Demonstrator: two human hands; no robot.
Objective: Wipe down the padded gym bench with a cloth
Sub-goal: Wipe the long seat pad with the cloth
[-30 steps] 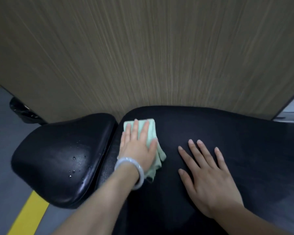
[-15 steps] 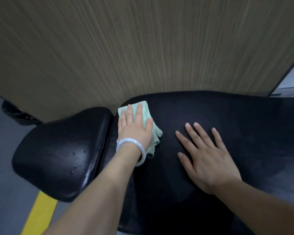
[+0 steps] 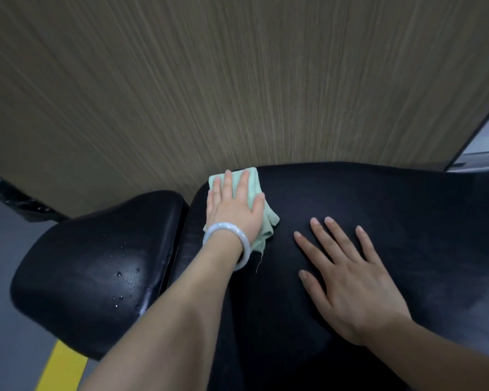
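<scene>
Keep your left hand (image 3: 232,210) flat, fingers straight, pressing the cloth (image 3: 256,182) along the bench pad (image 3: 378,210), right hand (image 3: 353,283) open and bracing, perhaps overlapping strokes.

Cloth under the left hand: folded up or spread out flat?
Folded and bunched. The green cloth shows layered edges near the wrist and barely outspans the left hand pressing it flat-fingered onto the long bench pad.

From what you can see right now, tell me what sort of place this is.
Probably a gym or fitness room: a black padded bench with a separate seat pad, a grey floor with a yellow line, and a wood-grain wall panel behind.
</scene>
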